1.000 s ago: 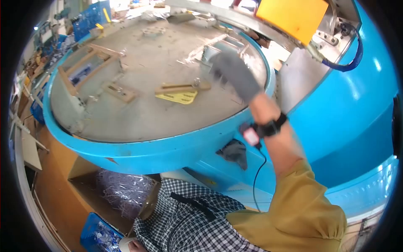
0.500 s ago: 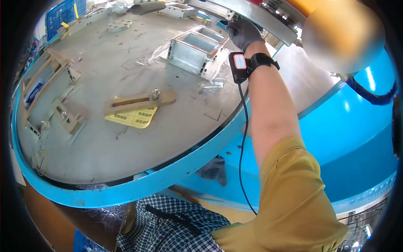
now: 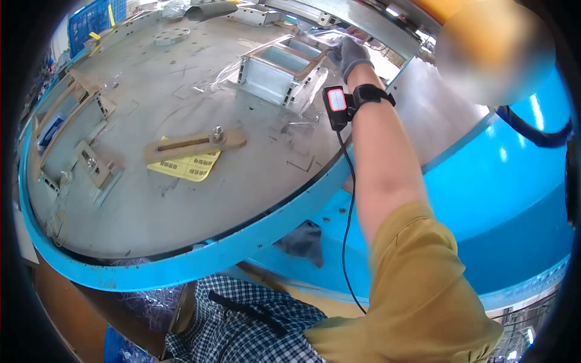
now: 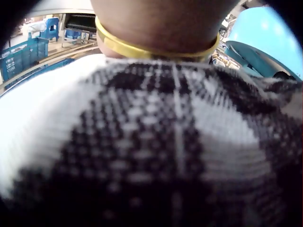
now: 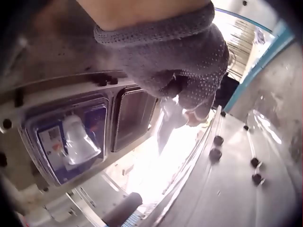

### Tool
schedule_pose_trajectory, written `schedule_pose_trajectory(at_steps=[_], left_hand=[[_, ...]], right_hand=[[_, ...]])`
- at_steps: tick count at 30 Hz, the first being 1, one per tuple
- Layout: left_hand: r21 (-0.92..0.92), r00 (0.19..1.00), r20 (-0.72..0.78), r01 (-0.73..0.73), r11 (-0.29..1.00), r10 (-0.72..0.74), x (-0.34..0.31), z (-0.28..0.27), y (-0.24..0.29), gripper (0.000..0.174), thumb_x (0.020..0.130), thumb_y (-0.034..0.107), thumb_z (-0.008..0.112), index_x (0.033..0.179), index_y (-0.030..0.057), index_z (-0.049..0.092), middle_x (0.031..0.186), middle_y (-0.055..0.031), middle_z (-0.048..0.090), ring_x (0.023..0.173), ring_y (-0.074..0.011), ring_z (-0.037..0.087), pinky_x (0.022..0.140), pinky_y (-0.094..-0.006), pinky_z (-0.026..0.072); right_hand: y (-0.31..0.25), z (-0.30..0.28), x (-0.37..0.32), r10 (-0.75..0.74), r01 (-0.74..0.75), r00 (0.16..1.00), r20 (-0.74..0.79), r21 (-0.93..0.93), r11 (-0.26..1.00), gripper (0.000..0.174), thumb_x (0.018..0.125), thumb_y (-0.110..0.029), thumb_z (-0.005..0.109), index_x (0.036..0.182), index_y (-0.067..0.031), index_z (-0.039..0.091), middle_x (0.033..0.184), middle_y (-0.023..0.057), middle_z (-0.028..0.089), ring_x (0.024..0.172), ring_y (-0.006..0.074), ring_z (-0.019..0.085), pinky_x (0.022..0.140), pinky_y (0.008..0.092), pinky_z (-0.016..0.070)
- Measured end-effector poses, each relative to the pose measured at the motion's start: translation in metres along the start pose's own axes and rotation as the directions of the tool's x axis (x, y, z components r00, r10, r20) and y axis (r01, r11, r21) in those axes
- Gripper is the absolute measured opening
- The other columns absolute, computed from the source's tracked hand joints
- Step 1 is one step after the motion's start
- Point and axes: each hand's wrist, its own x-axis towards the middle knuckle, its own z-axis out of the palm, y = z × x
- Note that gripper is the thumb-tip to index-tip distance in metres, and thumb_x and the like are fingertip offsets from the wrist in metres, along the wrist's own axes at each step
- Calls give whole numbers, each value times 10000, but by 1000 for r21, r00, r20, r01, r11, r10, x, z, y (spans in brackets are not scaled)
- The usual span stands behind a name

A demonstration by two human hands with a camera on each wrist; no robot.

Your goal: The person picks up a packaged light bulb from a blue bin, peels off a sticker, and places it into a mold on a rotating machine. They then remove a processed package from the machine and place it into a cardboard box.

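Note:
The right hand, in a grey dotted glove (image 3: 350, 55), is at the far right of the round table (image 3: 242, 187), beside a metal frame with openings (image 3: 272, 75). Its fingers are curled, pinching thin clear plastic (image 5: 166, 118) in the right wrist view. Left of the hand there, a clear tray with a blue card (image 5: 52, 142) and a clear shape sits in one opening; a second opening (image 5: 135, 116) adjoins it. Of the left arm, only a wrist with a yellow band (image 4: 151, 52) shows, above checkered cloth (image 4: 142, 132); the left hand is out of sight.
A slotted bar with a bolt (image 3: 193, 146) lies over a yellow card (image 3: 190, 168). Another metal frame (image 3: 72, 130) stands at the left. A machine beam (image 3: 375, 33) crosses beyond the hand, and a blue rim (image 3: 200, 266) borders the table.
The right hand reached forward to the beam, then drew back slightly, with clear plastic now showing beside it. The head view has shifted, and the left hand has left it.

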Motion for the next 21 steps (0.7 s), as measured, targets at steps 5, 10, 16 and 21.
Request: schedule_pose_trajectory(at_steps=[5, 10, 16, 21], left_hand=[[63, 996, -84, -28, 998, 33, 3, 14, -21, 352, 931, 264, 480, 841, -34, 645, 808, -226, 641, 698, -376, 599, 638, -440, 475], [0, 985, -173, -24, 1000, 24, -1, 15, -25, 328, 942, 272, 476, 881, 13, 669, 815, -175, 656, 682, -320, 601, 623, -412, 480], [-83, 965, -262, -47, 995, 24, -5, 10, -17, 321, 942, 291, 481, 888, 45, 679, 801, -150, 660, 655, -293, 597, 613, -398, 481], [-152, 957, -279, -130, 980, 83, -15, -6, -4, 312, 931, 271, 492, 847, 20, 657, 785, -165, 650, 660, -310, 596, 631, -402, 476]], right_hand=[[5, -1, -73, 65, -99, 991, 114, 327, 940, 241, 882, -134, 492, 1097, -34, 536, 981, 122, 615, 878, 245, 617, 713, 407, 552], [-44, -13, -226, 2, -119, 906, 424, 250, 961, 178, 843, -103, 487, 941, -9, 601, 913, 80, 613, 808, 190, 625, 625, 311, 517], [-59, 19, -281, -236, 475, 641, 730, -137, 869, 235, 871, -179, 531, 1022, -13, 601, 965, 75, 628, 873, 157, 626, 670, 279, 521], [-44, 27, -180, 47, 256, 830, 556, -455, 853, 331, 883, -231, 529, 1150, -41, 577, 1080, 105, 608, 944, 210, 616, 736, 308, 516]])
